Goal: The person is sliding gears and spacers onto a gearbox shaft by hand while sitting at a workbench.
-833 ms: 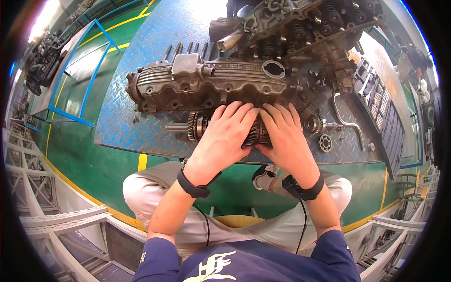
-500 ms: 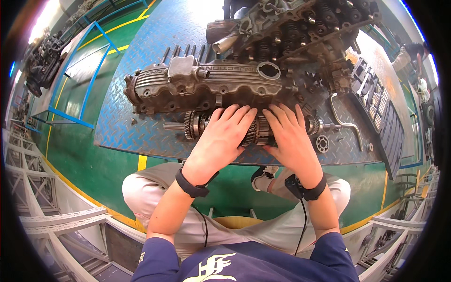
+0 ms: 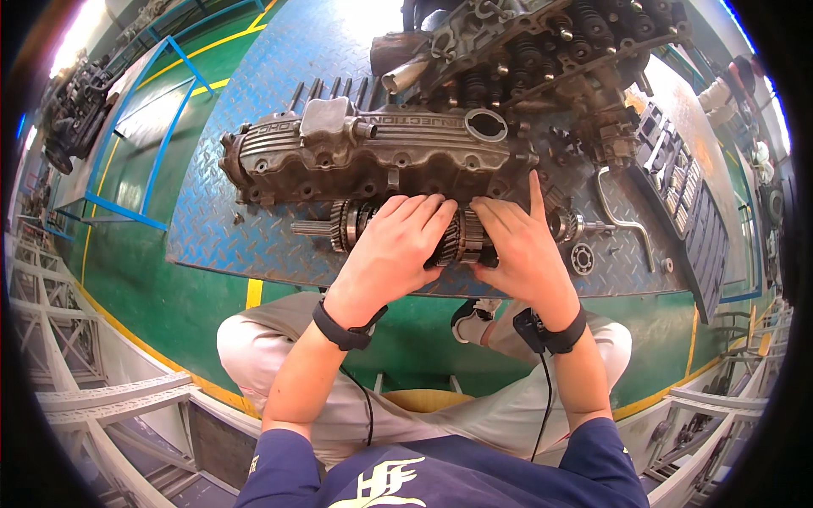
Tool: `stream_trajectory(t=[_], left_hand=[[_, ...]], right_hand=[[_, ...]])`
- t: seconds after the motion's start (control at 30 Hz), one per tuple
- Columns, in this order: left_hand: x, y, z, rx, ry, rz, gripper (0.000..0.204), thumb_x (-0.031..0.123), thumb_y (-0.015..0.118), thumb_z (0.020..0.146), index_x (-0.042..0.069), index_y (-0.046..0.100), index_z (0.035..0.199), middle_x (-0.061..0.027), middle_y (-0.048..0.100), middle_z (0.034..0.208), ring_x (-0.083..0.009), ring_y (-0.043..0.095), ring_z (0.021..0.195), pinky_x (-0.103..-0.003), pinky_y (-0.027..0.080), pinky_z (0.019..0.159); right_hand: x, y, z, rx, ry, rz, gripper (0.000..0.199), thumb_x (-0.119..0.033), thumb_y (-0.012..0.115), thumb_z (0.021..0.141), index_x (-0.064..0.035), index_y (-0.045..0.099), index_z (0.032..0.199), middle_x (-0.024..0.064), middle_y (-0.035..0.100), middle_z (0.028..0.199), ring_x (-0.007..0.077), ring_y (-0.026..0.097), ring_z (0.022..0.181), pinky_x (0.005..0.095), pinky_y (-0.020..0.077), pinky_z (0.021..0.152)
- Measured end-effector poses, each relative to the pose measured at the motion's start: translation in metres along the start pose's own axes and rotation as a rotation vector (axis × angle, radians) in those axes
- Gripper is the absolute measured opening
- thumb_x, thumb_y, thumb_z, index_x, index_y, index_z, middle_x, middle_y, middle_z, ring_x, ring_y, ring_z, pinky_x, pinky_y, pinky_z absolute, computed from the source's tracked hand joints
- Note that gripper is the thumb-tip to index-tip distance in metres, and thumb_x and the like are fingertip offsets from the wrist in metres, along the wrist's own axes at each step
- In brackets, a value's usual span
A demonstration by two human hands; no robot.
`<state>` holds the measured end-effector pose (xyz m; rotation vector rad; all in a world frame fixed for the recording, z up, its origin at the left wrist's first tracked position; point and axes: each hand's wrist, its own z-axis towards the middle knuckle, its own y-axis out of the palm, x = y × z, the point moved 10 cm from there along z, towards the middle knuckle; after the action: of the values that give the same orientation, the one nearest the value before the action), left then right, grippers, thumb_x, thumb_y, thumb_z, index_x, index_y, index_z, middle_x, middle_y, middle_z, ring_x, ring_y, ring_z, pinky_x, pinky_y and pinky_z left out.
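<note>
A steel gear shaft [image 3: 347, 227] with several toothed wheels lies across the near edge of a blue checker-plate platform [image 3: 254, 254]. My left hand [image 3: 396, 245] is closed over its middle gears. My right hand [image 3: 518, 245] grips the shaft beside it, index finger pointing up. The shaft's right end [image 3: 584, 227] sticks out past my right hand. Behind the shaft lies a grey cast valve cover [image 3: 373, 151].
A large dark engine block [image 3: 542, 51] stands at the back. A bent metal handle [image 3: 622, 216], a round bearing [image 3: 582, 258] and a socket tool tray [image 3: 677, 178] lie to the right. Green floor with yellow lines surrounds the platform.
Both hands stay on the gear shaft; my right index finger has lifted and points up. The view has shifted slightly.
</note>
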<state>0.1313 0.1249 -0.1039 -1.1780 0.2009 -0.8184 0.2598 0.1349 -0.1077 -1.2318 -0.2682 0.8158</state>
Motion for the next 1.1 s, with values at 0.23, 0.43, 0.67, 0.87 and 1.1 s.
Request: stream_trajectory(t=[0.23,0.43,0.67,0.87,1.1], left_hand=[[-0.001,-0.002,-0.001,0.044,0.026,-0.043,0.085,0.013,0.094,0.062,-0.001,0.064,0.141,-0.0191,0.069,0.14,-0.036,0.066,0.129,-0.047,0.051,0.113],[-0.002,-0.002,0.001,0.013,0.003,-0.058,0.084,0.011,0.093,0.064,0.0,0.063,0.141,-0.0188,0.068,0.141,-0.0368,0.065,0.13,-0.047,0.05,0.114],[0.002,0.002,0.009,-0.057,-0.074,-0.074,0.089,0.009,0.092,0.066,0.0,0.054,0.146,-0.0193,0.064,0.142,-0.0379,0.061,0.134,-0.047,0.048,0.114],[0.009,0.006,0.016,-0.078,-0.061,-0.058,0.089,0.006,0.091,0.064,-0.004,0.053,0.144,-0.0171,0.064,0.128,-0.0349,0.062,0.125,-0.044,0.049,0.107],[-0.001,0.014,0.014,-0.126,-0.109,-0.068,0.082,0.002,0.087,0.065,-0.001,0.057,0.141,-0.0198,0.067,0.132,-0.0408,0.065,0.123,-0.047,0.052,0.107]], right_hand=[[0.001,-0.002,0.0,0.018,-0.049,0.026,0.081,-0.018,0.092,0.065,0.0024,0.064,0.138,0.0133,0.07,0.133,0.0291,0.068,0.127,0.0725,0.0105,0.135],[0.001,-0.001,0.0,0.002,-0.011,0.016,0.083,-0.017,0.093,0.066,0.0019,0.062,0.14,0.0143,0.068,0.137,0.031,0.064,0.133,0.0718,0.0126,0.135],[-0.004,0.002,0.003,-0.04,0.055,-0.042,0.086,-0.017,0.094,0.069,0.0013,0.059,0.145,0.0136,0.068,0.134,0.0317,0.063,0.132,0.0707,0.022,0.132],[-0.009,0.006,0.006,-0.039,0.102,-0.097,0.085,-0.017,0.096,0.069,0.0014,0.058,0.143,0.0125,0.069,0.124,0.0317,0.065,0.122,0.0685,0.0288,0.129],[-0.005,0.011,0.009,-0.021,0.091,-0.125,0.068,-0.018,0.094,0.068,-0.0003,0.064,0.127,0.0117,0.071,0.103,0.0325,0.07,0.108,0.068,0.0275,0.13]])
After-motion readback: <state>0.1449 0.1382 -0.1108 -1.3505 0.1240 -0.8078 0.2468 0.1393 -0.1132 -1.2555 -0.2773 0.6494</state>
